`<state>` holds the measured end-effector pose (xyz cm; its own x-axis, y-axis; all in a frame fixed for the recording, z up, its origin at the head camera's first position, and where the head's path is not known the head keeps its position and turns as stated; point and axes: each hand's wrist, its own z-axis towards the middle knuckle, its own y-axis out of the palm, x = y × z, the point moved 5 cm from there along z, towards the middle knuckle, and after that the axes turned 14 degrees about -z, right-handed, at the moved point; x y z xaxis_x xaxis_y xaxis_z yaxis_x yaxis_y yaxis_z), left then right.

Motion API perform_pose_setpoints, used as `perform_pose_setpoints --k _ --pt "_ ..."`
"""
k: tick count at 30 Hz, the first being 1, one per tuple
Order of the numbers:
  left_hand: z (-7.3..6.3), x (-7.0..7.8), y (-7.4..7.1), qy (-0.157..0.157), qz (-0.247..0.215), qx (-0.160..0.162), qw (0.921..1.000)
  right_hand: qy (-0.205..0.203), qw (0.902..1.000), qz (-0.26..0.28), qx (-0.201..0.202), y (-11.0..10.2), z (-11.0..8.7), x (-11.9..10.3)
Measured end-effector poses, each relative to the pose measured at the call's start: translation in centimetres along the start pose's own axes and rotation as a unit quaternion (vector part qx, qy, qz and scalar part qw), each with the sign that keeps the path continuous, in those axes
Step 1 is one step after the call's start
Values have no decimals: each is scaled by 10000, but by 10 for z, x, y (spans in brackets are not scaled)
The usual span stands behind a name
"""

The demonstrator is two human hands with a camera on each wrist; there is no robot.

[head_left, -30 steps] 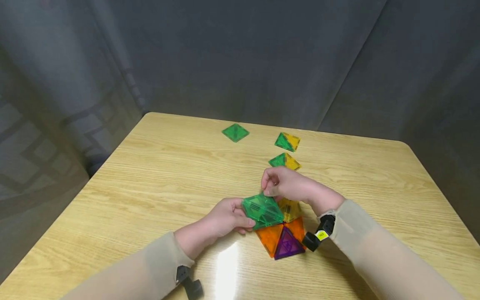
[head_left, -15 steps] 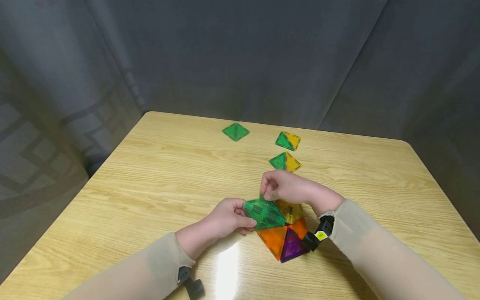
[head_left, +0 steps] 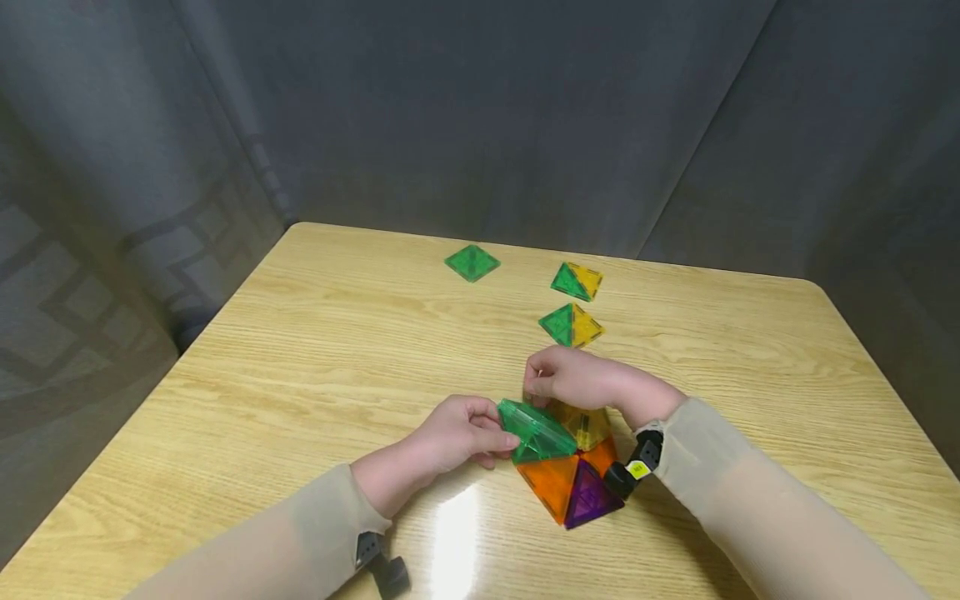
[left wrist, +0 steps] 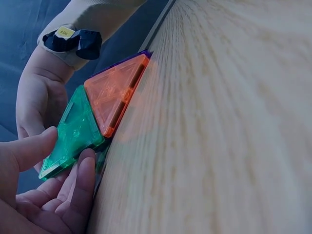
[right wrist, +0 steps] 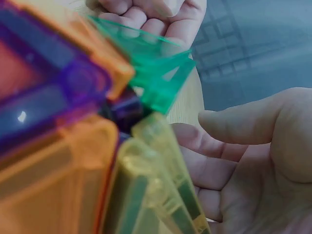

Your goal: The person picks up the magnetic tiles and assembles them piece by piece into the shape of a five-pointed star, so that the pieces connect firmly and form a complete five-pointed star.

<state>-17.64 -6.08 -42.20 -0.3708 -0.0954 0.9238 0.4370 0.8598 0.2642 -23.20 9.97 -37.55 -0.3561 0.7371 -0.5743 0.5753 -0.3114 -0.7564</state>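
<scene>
In the head view my left hand (head_left: pixel 461 433) pinches a green triangular magnetic tile (head_left: pixel 528 429) between thumb and fingers. This tile joins a second green one, and the pair looks folded along a ridge. The green pair adjoins an orange triangular tile (head_left: pixel 551 483), with a purple triangular tile (head_left: pixel 591 497) beside it. My right hand (head_left: pixel 573 375) is at the far side, close to the yellow tiles (head_left: pixel 585 425). In the right wrist view its thumb (right wrist: pixel 239 124) stands apart from the tiles. Its fingers (right wrist: pixel 214 170) lie behind the yellow tiles; whether they touch is partly hidden.
Farther back on the wooden table (head_left: pixel 337 333) lie a green-and-yellow tile pair (head_left: pixel 572 324), another such pair (head_left: pixel 577 282) and a green diamond pair (head_left: pixel 472 262). A dark curtain (head_left: pixel 480 125) hangs behind the table.
The tile assembly has shifted slightly right and turned. The green pair has become more sharply folded. My right hand has moved a little nearer, and green no longer shows at its fingertips.
</scene>
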Motion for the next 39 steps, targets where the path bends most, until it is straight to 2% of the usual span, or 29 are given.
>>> perform_pose_setpoints --k 5,7,10,12,14,17,19,23,26,30,35,39 --pt "0 2 0 7 42 19 10000 31 10000 -22 -54 -2 -1 -1" --pt "0 2 1 -6 35 35 10000 24 10000 -3 92 -6 -4 -1" --pt "0 1 0 -62 35 99 9999 112 9974 -149 699 -18 -11 3" --pt "1 0 -1 -142 16 139 9998 311 9918 -257 1210 -29 -20 9" --pt "2 -1 -4 -220 -39 181 9996 581 9866 -309 1494 -36 -29 19" --pt "5 0 -9 -279 -202 214 9992 980 9849 -60 1424 -35 -41 35" --pt "8 2 -12 -306 -377 268 9985 1149 9860 314 1165 -28 -45 46" --pt "13 6 -18 -360 -771 354 9957 1116 9816 1380 706 -9 -46 61" --pt "14 10 -23 -395 -1047 402 9929 979 9710 2120 517 2 -43 65" --pt "16 19 -32 -352 -1297 549 9894 973 9547 2757 560 9 -36 64" --pt "26 32 -51 -204 -1330 710 9884 1193 9285 3377 980 11 -21 61" --pt "36 44 -68 -102 -1095 807 9907 1349 9083 3714 1375 9 -6 59"
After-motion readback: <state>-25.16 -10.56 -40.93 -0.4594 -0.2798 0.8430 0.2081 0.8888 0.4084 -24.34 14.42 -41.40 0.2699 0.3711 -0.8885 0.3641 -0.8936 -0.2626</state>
